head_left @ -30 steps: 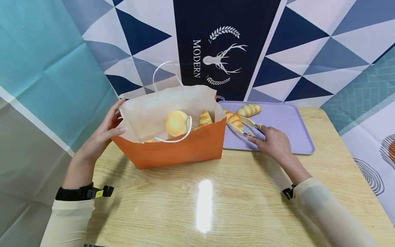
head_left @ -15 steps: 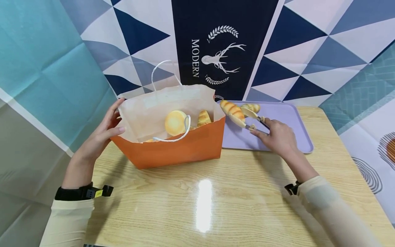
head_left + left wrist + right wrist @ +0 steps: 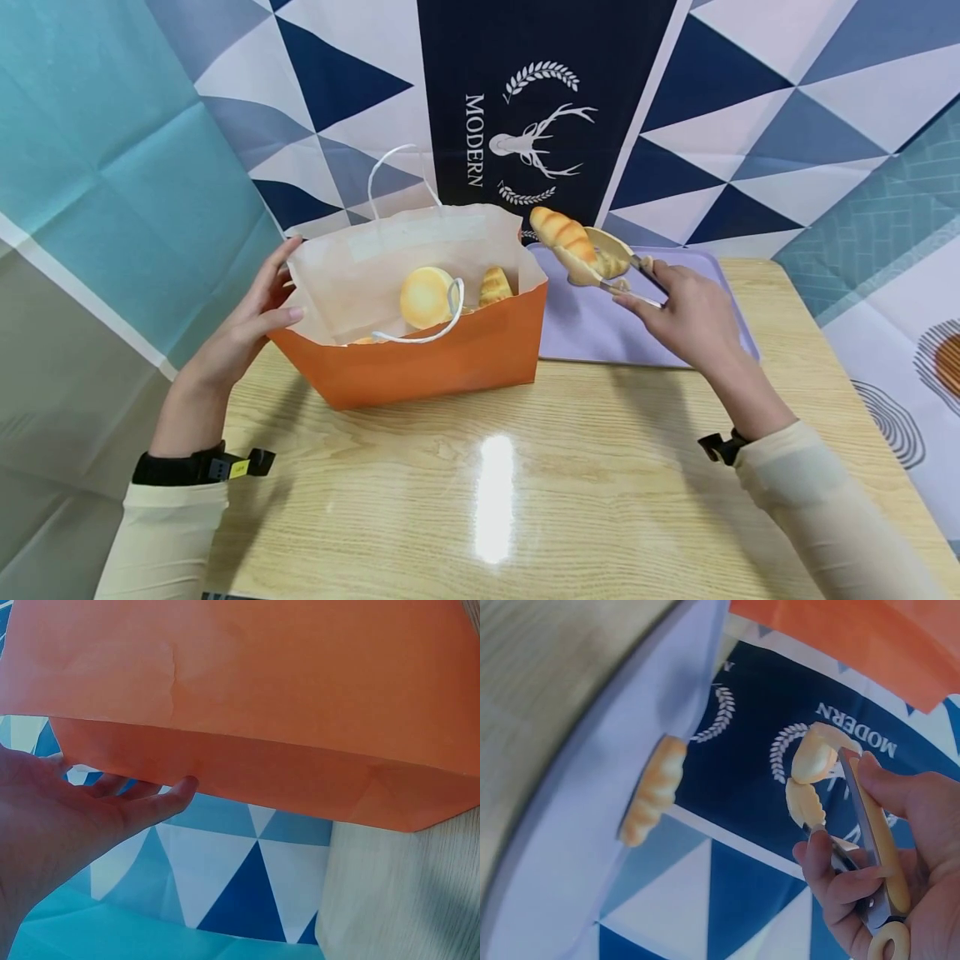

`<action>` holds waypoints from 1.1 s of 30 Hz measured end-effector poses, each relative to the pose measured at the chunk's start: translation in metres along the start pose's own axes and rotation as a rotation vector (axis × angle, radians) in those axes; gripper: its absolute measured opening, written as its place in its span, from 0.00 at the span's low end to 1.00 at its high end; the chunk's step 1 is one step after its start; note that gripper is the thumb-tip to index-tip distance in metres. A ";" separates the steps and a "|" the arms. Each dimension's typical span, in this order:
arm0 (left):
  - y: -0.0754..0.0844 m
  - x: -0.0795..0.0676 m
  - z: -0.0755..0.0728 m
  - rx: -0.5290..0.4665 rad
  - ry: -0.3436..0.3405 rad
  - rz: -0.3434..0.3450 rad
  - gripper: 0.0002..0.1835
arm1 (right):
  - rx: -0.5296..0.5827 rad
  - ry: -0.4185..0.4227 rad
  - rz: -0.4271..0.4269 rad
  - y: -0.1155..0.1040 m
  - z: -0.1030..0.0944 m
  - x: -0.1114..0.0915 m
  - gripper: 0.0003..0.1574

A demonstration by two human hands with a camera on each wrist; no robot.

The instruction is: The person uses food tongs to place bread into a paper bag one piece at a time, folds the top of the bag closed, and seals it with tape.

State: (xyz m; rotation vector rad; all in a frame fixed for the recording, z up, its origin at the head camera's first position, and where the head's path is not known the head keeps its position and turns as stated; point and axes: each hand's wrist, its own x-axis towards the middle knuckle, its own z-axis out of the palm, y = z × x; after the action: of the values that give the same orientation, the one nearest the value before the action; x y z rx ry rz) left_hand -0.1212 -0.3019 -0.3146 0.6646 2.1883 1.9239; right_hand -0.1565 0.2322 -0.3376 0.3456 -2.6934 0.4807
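Note:
My right hand [image 3: 693, 317] grips a pair of tongs [image 3: 874, 832] with cream-coloured tips and metal arms. Between the tips hangs a golden, ridged croissant [image 3: 562, 235], raised over the left part of the purple tray [image 3: 600, 333]. At the left end of an orange paper bag [image 3: 420, 375], my left hand [image 3: 243, 321] holds the side by its rim, thumb at the near corner and fingers at the far one. The bag lies open toward me. Inside are a round bun [image 3: 426, 297] and another ridged bread piece [image 3: 495, 286]; its lower contents are mostly hidden.
A second croissant [image 3: 654, 791] lies on the tray, partly behind the tongs in the head view. White cord handles [image 3: 438, 333] loop from the bag's rim. The wooden table [image 3: 405, 492] meets a patterned cloth backdrop [image 3: 720, 125] behind.
My right hand has lifted the croissant in the tongs up off the tray, moving slightly right and away from the table. The left hand and the bag have stayed in place.

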 end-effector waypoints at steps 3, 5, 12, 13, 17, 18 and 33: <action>0.000 0.000 0.000 0.001 0.002 -0.002 0.40 | -0.002 0.000 0.008 -0.006 -0.007 0.001 0.40; 0.000 0.000 0.001 0.000 0.003 -0.004 0.40 | -0.009 0.004 0.011 -0.010 -0.012 0.002 0.41; 0.000 -0.001 0.000 -0.002 0.001 -0.005 0.40 | -0.015 0.052 -0.014 -0.023 -0.030 0.004 0.33; 0.000 -0.001 0.000 -0.001 0.000 -0.005 0.40 | -0.014 0.057 -0.014 -0.025 -0.033 0.004 0.32; 0.001 -0.001 0.000 0.000 -0.002 -0.001 0.40 | -0.011 0.083 -0.031 -0.034 -0.042 0.003 0.30; 0.001 -0.001 0.000 0.000 -0.002 -0.001 0.40 | -0.012 0.094 -0.042 -0.037 -0.044 0.003 0.30; 0.002 -0.001 0.001 -0.004 0.005 -0.010 0.40 | 0.052 0.176 -0.175 -0.079 -0.060 0.005 0.32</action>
State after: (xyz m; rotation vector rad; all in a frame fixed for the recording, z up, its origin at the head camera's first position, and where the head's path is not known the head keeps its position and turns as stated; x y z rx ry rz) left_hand -0.1192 -0.3011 -0.3129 0.6476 2.1857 1.9267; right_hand -0.1175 0.1826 -0.2610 0.5229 -2.4578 0.5049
